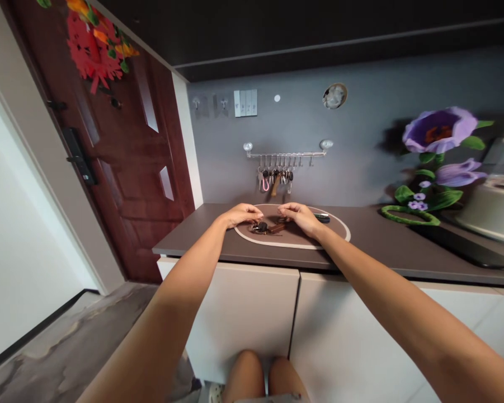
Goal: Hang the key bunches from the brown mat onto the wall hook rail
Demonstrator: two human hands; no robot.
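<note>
Over an oval brown placemat (293, 242) with a pale rim, my two hands are a short way apart. My left hand (240, 214) has its fingers pressed together just above a bunch of keys (260, 227); what sits between the fingertips is too small to make out. A reddish-brown fob (276, 228) lies by these keys. My right hand (301, 217) is closed in a pinch, thumb against fingers, and whatever it grips is hidden. Beside it, on the mat's right part, rests a small black object (322, 218).
A hook rail (287, 154) on the grey wall carries several hanging keys (276, 180). On the dark countertop (373, 246), to the right, stand a purple artificial flower (439, 131) and a pale domed appliance (495, 210). A dark cabinet (319, 33) overhangs; a red-brown door (130, 145) is left.
</note>
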